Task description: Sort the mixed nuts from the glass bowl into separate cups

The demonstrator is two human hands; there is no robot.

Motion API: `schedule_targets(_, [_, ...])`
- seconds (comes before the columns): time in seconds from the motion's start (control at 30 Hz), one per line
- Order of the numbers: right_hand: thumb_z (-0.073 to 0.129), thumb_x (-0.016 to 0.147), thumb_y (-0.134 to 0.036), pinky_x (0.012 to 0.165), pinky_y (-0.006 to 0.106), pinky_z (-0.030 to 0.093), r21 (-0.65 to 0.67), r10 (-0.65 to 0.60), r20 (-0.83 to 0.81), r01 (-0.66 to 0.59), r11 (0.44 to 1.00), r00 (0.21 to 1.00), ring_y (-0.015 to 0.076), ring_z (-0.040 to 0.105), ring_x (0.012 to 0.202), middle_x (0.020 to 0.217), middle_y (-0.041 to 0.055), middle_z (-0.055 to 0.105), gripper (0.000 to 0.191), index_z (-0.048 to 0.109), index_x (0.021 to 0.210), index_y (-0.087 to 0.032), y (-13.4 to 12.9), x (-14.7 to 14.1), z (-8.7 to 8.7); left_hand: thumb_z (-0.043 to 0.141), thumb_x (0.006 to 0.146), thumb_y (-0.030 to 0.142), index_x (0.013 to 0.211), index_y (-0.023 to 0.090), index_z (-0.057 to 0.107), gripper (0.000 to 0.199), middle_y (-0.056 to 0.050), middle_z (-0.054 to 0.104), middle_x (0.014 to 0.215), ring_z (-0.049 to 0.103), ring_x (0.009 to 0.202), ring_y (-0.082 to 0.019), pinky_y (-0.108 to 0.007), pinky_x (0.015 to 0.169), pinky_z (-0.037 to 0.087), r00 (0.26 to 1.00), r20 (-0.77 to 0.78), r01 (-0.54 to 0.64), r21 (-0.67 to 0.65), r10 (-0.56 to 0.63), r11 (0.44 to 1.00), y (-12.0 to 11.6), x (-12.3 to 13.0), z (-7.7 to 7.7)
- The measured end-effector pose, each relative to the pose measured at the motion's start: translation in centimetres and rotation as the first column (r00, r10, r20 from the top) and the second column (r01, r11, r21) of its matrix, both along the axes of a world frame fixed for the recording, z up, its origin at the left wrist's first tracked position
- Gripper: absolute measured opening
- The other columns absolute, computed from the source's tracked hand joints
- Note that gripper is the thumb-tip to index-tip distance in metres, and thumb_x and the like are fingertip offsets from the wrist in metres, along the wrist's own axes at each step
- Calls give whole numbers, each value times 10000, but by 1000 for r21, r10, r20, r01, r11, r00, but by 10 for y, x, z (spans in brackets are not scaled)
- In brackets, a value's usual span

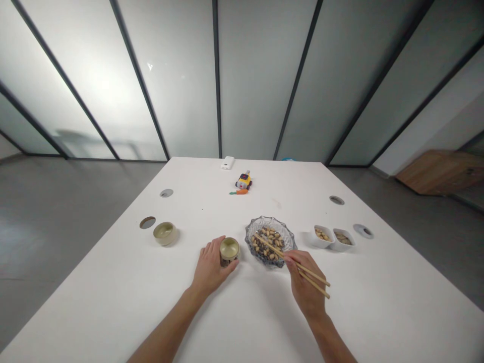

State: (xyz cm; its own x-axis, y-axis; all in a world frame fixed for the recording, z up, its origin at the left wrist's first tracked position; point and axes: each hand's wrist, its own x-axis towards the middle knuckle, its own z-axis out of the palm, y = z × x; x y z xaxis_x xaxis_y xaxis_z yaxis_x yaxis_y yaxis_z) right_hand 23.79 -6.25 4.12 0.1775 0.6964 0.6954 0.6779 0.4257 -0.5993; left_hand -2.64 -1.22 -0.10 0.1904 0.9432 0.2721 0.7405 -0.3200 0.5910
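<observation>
My left hand (212, 265) is wrapped round the left side of a small green cup (229, 248), which stands upright on the white table. In my right hand (307, 282) is a pair of wooden chopsticks (312, 273), their tips down among the nuts and dark seeds (269, 243) in a glass bowl (290, 242). Whether the tips pinch anything is too small to tell. The bowl stands just right of the cup, with a gap between them.
Another green cup (165, 234) stands to the left. Two small white dishes of nuts (322, 236) (343, 240) are at the right. Farther back lie a toy car (244, 181), a toy carrot (239, 192) and a white device (227, 163). Round holes (147, 222) pierce the table (242, 322).
</observation>
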Motion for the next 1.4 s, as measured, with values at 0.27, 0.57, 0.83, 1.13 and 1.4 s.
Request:
schedule_targets(0.27, [618,1010,-333,773,298,594,-59,62,7,-61,996,998,172,714,816,874,27,742,186,743,913,-235,3,-5,-10,782,830,378,1364,244,487,625,-103,660,1338,622,1221,-327,-502,1036,469,1000,-1,6,-4,-6,1000,-1,0,1])
schedule_targets(0.57, [616,1003,-375,746,326,600,-83,23,-43,-27,996,999,191,717,790,848,48,747,241,750,873,-222,0,-4,-9,776,833,388,1361,246,486,619,-102,662,1337,625,1220,-326,-493,1028,472,1000,-10,6,2,-6,1000,-1,0,2])
schedule_targets(0.83, [594,1011,-401,724,335,600,-106,7,-39,-11,994,999,196,719,774,837,52,747,275,745,872,-218,-4,-3,-10,769,837,386,1363,255,489,610,-103,661,1342,624,1226,-329,-483,1019,472,1000,-16,2,-6,-2,1000,-1,1,5])
schedule_targets(1.13, [580,1021,-407,698,317,579,-127,-16,-19,14,992,1000,187,715,763,825,45,744,301,738,851,-216,-8,-1,-10,780,828,376,1356,251,495,612,-100,664,1336,627,1221,-325,-475,1020,476,1000,-17,0,-11,-1,1000,-1,1,5])
schedule_targets(1.4, [574,1023,-392,728,337,586,-126,-3,-19,0,992,1000,197,716,787,846,55,755,290,757,877,-221,-9,1,-13,769,834,378,1361,257,488,609,-103,664,1328,630,1214,-330,-494,1030,472,1000,-12,2,-17,-3,1000,0,1,4])
